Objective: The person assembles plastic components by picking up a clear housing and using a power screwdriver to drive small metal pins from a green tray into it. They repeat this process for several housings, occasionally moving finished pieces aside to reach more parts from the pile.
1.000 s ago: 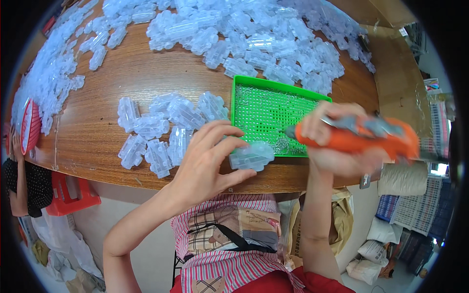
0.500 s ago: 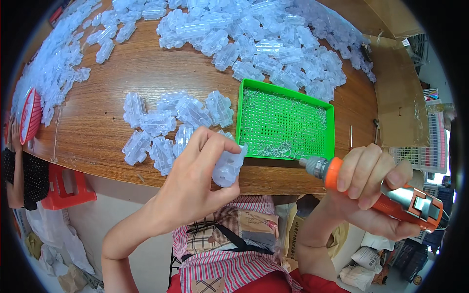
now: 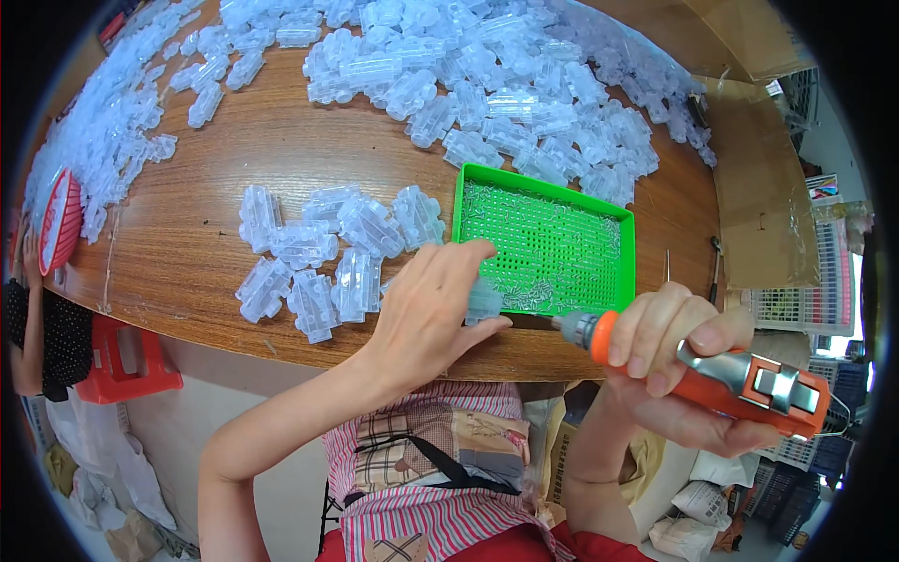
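Observation:
My left hand (image 3: 421,300) is closed around a clear plastic housing (image 3: 484,302) at the near left corner of the green tray (image 3: 629,272). The fingers cover much of that piece. My right hand (image 3: 674,351) grips an orange power screwdriver (image 3: 730,393), its tip pointing left toward the held housing, with a gap between them. Many small silver screws (image 3: 534,298) lie in the perforated tray, thickest along its near side. Several similar clear housings (image 3: 304,244) are grouped on the table left of my left hand.
A large heap of clear plastic pieces (image 3: 506,103) covers the far side of the wooden table (image 3: 187,272), and another spreads along the left. A red basket (image 3: 62,225) sits at the left edge beside another person's arm (image 3: 33,328). Cardboard (image 3: 763,187) stands at the right.
My left hand has moved right and turned its back upward, carrying the plastic housing to the tray's near corner. My right hand and the screwdriver have shifted slightly left.

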Demonstrator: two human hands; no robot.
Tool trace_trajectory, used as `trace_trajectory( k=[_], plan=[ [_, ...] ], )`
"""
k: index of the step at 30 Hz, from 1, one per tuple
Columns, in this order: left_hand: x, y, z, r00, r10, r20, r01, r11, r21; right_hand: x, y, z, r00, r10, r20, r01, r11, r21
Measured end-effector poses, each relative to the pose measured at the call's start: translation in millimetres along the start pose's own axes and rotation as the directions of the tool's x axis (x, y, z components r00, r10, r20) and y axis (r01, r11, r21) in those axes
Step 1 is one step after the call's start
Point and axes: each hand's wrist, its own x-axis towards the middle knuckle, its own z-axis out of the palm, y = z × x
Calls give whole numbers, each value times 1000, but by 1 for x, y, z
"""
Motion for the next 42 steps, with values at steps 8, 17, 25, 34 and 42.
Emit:
trace_trajectory(
  k=[8, 17, 25, 34, 42],
  plan=[
    [-11, 3, 23, 961, -93, -259, 39, 978, -205, 5, 20, 7, 986, 31, 166, -20, 997, -71],
    [-17, 1, 35, 941, -115, -319, -14, 927, -375, -7, 29, 17, 981, 73, 179, -53, 992, -110],
    [-15, 2, 25, 934, -10, -356, -80, 968, -236, -14, 36, 18, 974, 112, 198, -84, 986, -145],
    [-19, -3, 39, 915, -98, -391, -98, 887, -451, -11, 59, 26, 965, 152, 214, -112, 976, -187],
    [-14, 0, 18, 959, -3, -283, -55, 978, -200, 3, 56, 40, 977, 169, 134, -138, 968, -211]
  ],
)
